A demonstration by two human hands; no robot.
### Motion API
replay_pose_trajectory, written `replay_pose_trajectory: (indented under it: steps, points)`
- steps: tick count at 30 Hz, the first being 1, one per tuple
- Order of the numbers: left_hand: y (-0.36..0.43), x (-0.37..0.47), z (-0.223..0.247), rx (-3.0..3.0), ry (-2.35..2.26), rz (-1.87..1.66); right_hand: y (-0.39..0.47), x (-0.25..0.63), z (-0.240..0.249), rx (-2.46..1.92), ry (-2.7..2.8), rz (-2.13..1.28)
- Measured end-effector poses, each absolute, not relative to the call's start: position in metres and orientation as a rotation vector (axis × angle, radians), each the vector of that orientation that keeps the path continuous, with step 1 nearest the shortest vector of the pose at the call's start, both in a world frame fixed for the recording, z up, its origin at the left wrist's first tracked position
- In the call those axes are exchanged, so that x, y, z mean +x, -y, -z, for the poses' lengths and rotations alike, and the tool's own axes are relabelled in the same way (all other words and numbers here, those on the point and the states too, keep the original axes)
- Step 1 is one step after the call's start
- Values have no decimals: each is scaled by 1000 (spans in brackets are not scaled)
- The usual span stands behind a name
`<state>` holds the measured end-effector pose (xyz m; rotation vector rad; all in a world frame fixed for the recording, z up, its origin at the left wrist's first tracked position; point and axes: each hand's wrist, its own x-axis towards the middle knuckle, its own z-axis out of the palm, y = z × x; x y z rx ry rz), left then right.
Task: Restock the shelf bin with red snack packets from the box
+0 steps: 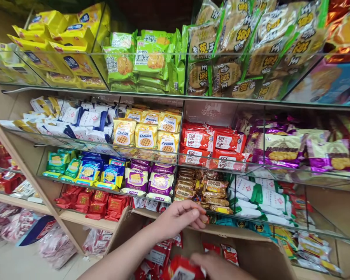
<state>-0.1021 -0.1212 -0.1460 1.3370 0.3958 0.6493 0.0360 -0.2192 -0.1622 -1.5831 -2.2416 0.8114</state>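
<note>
My left hand (184, 217) reaches over the far edge of a cardboard box (236, 237), in front of the brown-wrapped snacks (214, 188) on the low shelf. Its fingers are loosely bent and a little apart, and no packet shows in them. Lower down, over the box, my right hand (211, 265) is closed on a red snack packet (182, 268), blurred and partly cut off by the bottom edge. More red packets (159, 254) lie inside the box, some hidden by my arms.
Glass-fronted shelves rise ahead. Red packets (198, 138) stand in the middle row, between yellow cookie packets (146, 136) and purple-and-cream ones (282, 146). Green biscuit packets (151, 56) fill part of the top row. Plastic-wrapped bundles (56, 245) lie on the floor at left.
</note>
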Motion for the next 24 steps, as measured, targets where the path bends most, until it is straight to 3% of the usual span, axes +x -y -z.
replay_pose_trajectory:
  steps: [6,15,24]
  points:
    - [116,-103,143,1320,-439,-714,203,66,117,-1484,1769,-1118]
    - [115,-89,140,1023,-577,-964,173,60,143,-1541,1476,-567]
    - [123,-94,136,1219,-666,-751,182,62,156,-1440,1293,-654]
